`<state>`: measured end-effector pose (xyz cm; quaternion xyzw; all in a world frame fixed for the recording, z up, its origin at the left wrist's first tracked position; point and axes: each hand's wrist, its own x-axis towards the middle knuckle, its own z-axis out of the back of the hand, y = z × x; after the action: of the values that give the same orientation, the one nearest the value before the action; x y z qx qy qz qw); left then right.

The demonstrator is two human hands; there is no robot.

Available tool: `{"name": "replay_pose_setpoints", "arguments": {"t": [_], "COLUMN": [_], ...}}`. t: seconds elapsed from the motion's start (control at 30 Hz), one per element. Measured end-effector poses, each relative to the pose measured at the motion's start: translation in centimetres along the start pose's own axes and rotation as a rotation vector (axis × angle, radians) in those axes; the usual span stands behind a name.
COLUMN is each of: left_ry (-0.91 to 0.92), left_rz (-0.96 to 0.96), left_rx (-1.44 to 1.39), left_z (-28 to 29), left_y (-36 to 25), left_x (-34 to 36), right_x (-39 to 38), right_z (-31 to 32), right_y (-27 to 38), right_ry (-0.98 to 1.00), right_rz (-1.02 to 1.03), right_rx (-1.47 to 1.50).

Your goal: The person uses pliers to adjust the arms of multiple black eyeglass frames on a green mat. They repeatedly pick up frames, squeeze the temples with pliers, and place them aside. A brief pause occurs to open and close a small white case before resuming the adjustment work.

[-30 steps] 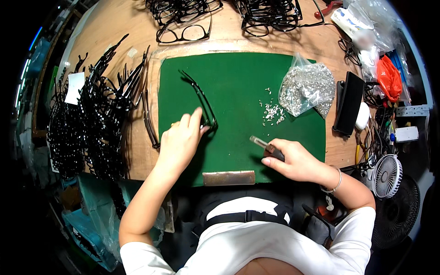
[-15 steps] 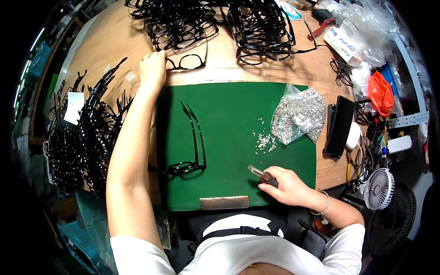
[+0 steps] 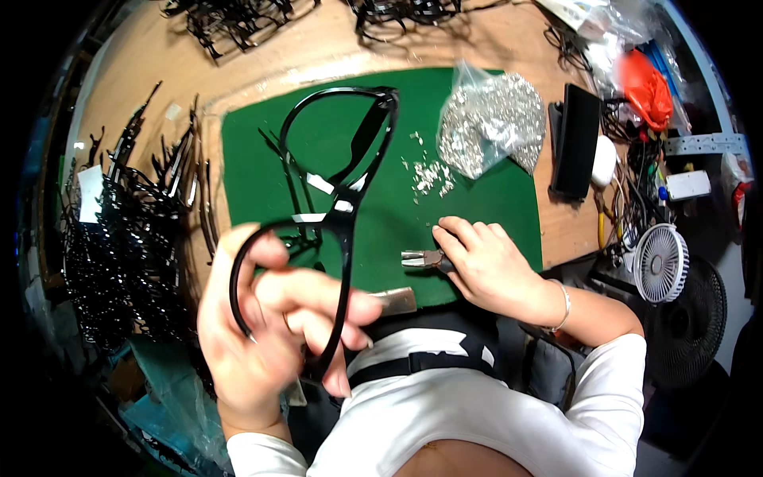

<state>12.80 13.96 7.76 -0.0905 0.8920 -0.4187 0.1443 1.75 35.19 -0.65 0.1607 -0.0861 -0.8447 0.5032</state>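
Raised close to the camera, a black eyeglass frame point(image 3: 342, 208) is gripped at its lower rim by my left hand point(image 3: 246, 342), whose fingers curl through and around it. My right hand point(image 3: 493, 266) is closed round a pair of pliers point(image 3: 425, 259), their metal jaws pointing left above the green mat point(image 3: 501, 207). Behind the raised frame, another pair of black glasses point(image 3: 288, 179) lies on the mat, partly hidden. Beyond the pliers lies a scatter of tiny silver pieces point(image 3: 433, 179), beside a clear bag point(image 3: 469, 127) full of them.
Dark eyeglass parts are heaped at the left point(image 3: 119, 270). More black frames point(image 3: 230, 28) lie along the far side. A flat metal piece point(image 3: 401, 300) sits at the mat's near edge. At right are a black case point(image 3: 576, 143), cables and a white fan point(image 3: 661, 262).
My left hand has come back from the far frames, bringing one eyeglass frame up close to the camera. My right hand still holds the pliers, now turned to point more to the left.
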Motion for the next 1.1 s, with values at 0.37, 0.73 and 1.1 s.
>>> {"name": "replay_pose_setpoints", "arguments": {"t": [0.37, 0.73, 1.1], "left_ry": [0.034, 0.097, 0.137], "left_rz": [-0.190, -0.254, -0.386], "left_rx": [-0.022, 0.245, 0.784], "left_z": [-0.6, -0.2, -2.0], "left_y": [8.0, 9.8, 11.4], "left_x": [-3.8, -1.7, -0.1], "right_x": [1.7, 1.7, -2.6], "right_z": [-1.9, -0.8, 2.4], "right_y": [-3.1, -1.7, 2.1], "right_ry": [-0.143, -0.180, -0.303], "right_rz": [-0.182, -0.180, -0.236], "right_rx": [0.292, 0.327, 1.204]}}
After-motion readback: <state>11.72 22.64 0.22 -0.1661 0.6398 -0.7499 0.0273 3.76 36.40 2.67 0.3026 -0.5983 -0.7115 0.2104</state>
